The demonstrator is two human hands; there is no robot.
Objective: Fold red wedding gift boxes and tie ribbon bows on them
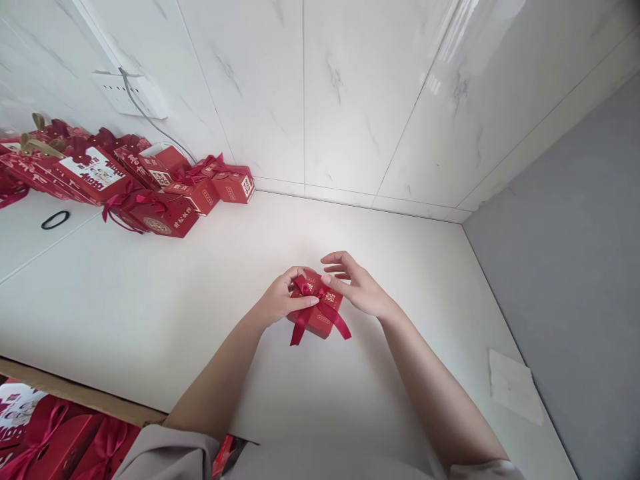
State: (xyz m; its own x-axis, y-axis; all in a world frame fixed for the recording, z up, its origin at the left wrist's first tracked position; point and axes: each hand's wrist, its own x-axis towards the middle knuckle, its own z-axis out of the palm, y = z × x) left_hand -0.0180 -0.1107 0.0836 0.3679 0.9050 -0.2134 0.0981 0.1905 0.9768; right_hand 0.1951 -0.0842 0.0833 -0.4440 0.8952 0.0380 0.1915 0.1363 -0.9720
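A small red gift box with pale printed characters and a red ribbon across its top is at the middle of the white tabletop. My left hand grips its left side, the thumb pressing on the ribbon near the centre. On the box's right, my right hand has its fingers stretched out and apart, the thumb by the box's upper edge. Two ribbon ends hang over the near side. What lies under the left fingers is hidden.
Several red gift boxes and bags line the wall at left, below a socket with a grey cable. A black loop lies nearby. More ribboned boxes fill a carton at lower left. A white paper lies right.
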